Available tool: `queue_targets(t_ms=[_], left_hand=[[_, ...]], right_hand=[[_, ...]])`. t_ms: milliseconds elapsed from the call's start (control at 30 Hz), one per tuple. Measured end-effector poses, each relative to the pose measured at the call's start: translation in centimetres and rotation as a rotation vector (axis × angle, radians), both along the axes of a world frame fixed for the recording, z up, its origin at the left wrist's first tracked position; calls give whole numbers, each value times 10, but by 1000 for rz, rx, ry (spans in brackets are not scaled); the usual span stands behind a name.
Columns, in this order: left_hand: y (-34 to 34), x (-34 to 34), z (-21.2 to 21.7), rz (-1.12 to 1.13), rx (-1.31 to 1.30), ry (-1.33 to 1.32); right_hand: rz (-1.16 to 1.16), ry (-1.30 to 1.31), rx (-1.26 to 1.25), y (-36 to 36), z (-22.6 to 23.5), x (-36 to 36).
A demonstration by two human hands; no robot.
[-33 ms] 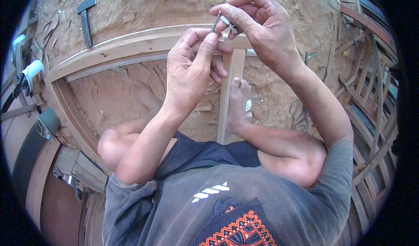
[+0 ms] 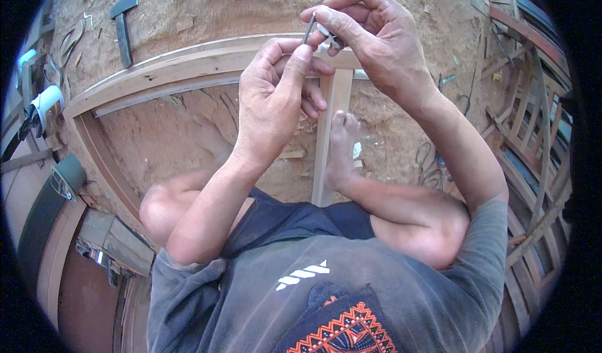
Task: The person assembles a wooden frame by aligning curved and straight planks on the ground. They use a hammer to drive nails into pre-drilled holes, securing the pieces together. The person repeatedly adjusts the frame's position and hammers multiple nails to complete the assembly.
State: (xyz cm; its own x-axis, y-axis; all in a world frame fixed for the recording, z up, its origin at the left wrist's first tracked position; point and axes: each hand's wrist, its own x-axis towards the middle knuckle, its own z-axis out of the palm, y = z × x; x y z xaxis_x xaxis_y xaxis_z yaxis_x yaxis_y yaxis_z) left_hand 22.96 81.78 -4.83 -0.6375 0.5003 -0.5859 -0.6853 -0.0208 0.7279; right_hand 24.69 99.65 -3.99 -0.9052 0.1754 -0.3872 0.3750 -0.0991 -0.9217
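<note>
Between the thumb and fingertips of my left hand (image 2: 276,96) is the lower end of a thin dark rod (image 2: 309,29), like a nail or a bit. The rod's upper end meets the fingertips of my right hand (image 2: 385,49). That hand also pinches a small white and metallic piece (image 2: 323,31), partly hidden by the fingers, so its kind is unclear. Both hands are closed and close together, held above a wooden frame (image 2: 188,61). Beneath them, a crosspiece (image 2: 340,96) of the frame runs toward me.
Beyond the frame, at the left, a hammer-like tool (image 2: 124,30) lies on the dusty ground. A white bucket (image 2: 48,102) and a dark green container (image 2: 70,170) stand at left. Timber pieces (image 2: 533,115) are stacked at right, near scissors (image 2: 426,158). My bare foot (image 2: 342,146) rests beside the crosspiece.
My hands and the rod have shifted very slightly upward in the picture; the grip of both hands looks the same.
</note>
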Motion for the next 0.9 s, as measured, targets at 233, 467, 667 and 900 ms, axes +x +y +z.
queue_targets(t_ms=[233, 467, 667, 900], left_hand=[[-3, 4, 4, -88, -48, 53], [3, 5, 9, -29, -39, 36], [2, 3, 14, -18, -27, 57], [-1, 3, 15, 15, -11, 42]], right_hand=[[22, -141, 127, -7, 21, 2], [-68, -70, -4, -12, 13, -1], [-130, -14, -165, -10, 8, -1], [10, -16, 21, -11, 16, -3]])
